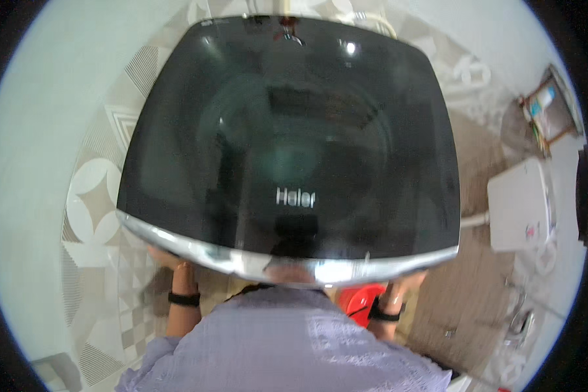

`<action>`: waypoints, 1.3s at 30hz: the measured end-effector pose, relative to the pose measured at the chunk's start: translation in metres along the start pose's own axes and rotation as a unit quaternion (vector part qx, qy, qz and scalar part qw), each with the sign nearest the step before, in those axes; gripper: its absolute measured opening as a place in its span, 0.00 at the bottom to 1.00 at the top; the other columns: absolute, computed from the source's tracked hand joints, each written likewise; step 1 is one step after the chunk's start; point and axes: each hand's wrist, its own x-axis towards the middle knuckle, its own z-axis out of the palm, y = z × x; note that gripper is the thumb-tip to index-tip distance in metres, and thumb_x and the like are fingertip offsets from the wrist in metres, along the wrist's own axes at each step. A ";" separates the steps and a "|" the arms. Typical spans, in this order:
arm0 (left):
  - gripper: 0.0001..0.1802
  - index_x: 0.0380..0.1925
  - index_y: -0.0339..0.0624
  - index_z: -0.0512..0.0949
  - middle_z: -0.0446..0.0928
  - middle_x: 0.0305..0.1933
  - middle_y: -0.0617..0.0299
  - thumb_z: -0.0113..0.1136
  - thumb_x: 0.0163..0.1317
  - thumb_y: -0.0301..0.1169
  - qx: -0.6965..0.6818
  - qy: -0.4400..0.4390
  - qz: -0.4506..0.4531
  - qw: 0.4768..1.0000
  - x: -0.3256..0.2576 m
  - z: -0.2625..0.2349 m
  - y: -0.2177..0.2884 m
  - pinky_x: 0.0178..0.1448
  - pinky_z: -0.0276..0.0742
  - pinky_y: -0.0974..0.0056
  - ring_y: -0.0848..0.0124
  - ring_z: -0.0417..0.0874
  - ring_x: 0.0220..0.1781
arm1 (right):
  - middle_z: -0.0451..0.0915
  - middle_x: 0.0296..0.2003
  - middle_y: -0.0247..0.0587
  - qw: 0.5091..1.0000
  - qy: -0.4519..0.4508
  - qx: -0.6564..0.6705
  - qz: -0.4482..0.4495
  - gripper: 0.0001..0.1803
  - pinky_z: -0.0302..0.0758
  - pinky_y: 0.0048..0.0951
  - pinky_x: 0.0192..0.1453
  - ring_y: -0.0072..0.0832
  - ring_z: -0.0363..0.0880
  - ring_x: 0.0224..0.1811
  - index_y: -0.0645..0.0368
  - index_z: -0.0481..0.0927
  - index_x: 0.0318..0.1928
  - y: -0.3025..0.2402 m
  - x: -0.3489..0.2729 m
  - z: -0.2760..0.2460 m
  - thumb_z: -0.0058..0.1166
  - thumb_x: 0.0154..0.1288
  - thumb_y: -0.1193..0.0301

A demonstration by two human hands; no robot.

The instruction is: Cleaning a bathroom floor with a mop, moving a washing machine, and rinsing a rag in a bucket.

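Note:
A top-loading washing machine (294, 150) with a dark, glossy glass lid and a silver front edge fills the middle of the head view. Light and dark shapes reflect in the lid, which lies closed. My left hand (165, 257) is at the left part of the front edge, partly under the silver trim (242, 261). Near the right front corner is my right hand (409, 282), also half covered by the trim. The fingers of both are mostly hidden, so their grip does not show. A dark band circles each wrist.
Low between my body and right forearm stands a red plastic container (358, 302). To the right are a white toilet cistern (519, 206), a corner shelf (552, 114) with small items, and a metal tap (521, 323). A pale hose (375, 23) curves behind the machine.

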 end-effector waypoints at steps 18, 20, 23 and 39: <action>0.31 0.44 0.27 0.69 0.73 0.41 0.43 0.62 0.48 0.43 0.041 0.122 0.068 0.989 -0.031 0.018 0.034 0.47 0.69 0.57 0.54 0.75 0.43 | 0.74 0.45 0.56 0.984 0.056 0.168 0.017 0.27 0.70 0.39 0.47 0.47 0.73 0.46 0.67 0.70 0.48 -0.019 0.041 0.005 0.45 0.61 0.53; 0.31 0.45 0.27 0.68 0.73 0.42 0.45 0.61 0.49 0.42 -0.019 0.079 0.065 0.995 -0.027 0.015 0.046 0.47 0.69 0.58 0.57 0.75 0.43 | 0.76 0.42 0.53 0.988 0.074 0.136 0.024 0.27 0.71 0.37 0.46 0.42 0.74 0.42 0.67 0.71 0.46 -0.029 0.041 0.006 0.46 0.61 0.54; 0.26 0.45 0.28 0.69 0.74 0.42 0.47 0.58 0.53 0.39 -0.041 0.082 -0.082 0.992 -0.030 0.010 0.045 0.47 0.70 0.59 0.58 0.75 0.43 | 0.74 0.46 0.47 0.932 -0.005 0.337 0.132 0.28 0.71 0.33 0.49 0.32 0.73 0.43 0.68 0.69 0.50 -0.051 0.038 -0.009 0.56 0.56 0.59; 0.18 0.47 0.32 0.70 0.72 0.45 0.55 0.43 0.63 0.33 -0.150 0.088 -0.028 0.984 0.045 0.052 0.057 0.53 0.67 0.62 0.66 0.72 0.46 | 0.69 0.51 0.48 0.965 -0.001 0.253 -0.064 0.24 0.67 0.34 0.56 0.31 0.69 0.49 0.69 0.64 0.55 -0.103 0.010 -0.005 0.51 0.59 0.73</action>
